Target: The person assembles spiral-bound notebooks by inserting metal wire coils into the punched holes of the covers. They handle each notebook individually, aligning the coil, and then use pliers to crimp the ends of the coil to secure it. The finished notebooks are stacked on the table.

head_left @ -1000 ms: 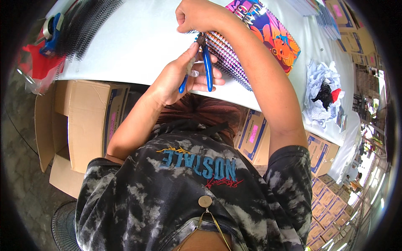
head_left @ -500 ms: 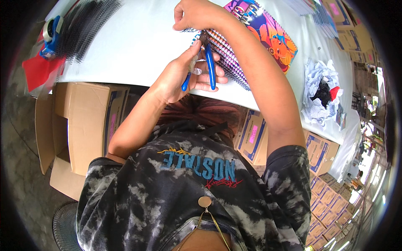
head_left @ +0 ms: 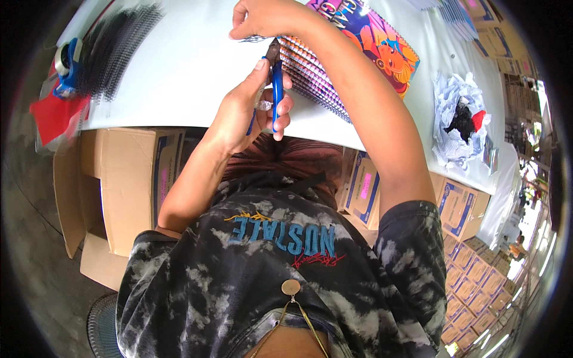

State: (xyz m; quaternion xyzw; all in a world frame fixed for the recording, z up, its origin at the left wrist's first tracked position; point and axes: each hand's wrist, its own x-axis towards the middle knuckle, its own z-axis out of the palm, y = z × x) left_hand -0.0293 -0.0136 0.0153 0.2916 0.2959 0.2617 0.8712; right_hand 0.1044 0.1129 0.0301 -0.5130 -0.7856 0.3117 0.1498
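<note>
My left hand is wrapped around blue-handled cutting pliers. Their dark jaws point up at the near corner of a stack of spiral-bound books, whose bound edges show rows of coils. Across that stack reaches my right arm. At the far side, my right hand is closed, its fingertips at a loose length of black spiral coil sticking out past the stack's corner. The fingertips are partly hidden. Beyond the forearm lies a book with a colourful illustrated cover.
On the white table, a heap of black coils lies left, beside a blue tape dispenser and red sheet. Crumpled paper holding black scraps sits right. Cardboard boxes stand below the table edge.
Both hands and the pliers have shifted slightly left in the picture. The pliers' handles look closer together now, and the jaws remain at the coil by the stack's corner.
</note>
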